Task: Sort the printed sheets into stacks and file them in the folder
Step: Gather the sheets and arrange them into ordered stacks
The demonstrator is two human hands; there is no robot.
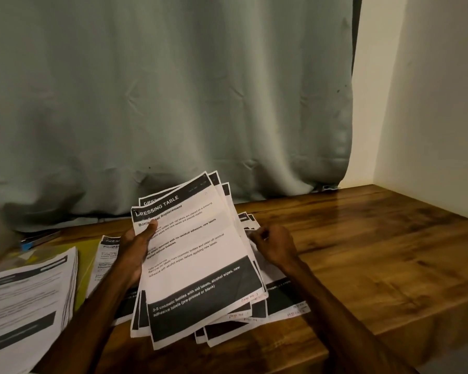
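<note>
Yellow folder, left of the fingers: bears 1 stack. Left hand clamps fanned sheets; right hand pinches loose sheets. Wooden table, curtain.

A fanned bunch of printed sheets, black-banded, tilts upright above loose sheets lying flat, while a thick stack at left partly covers a yellow folder.
</note>
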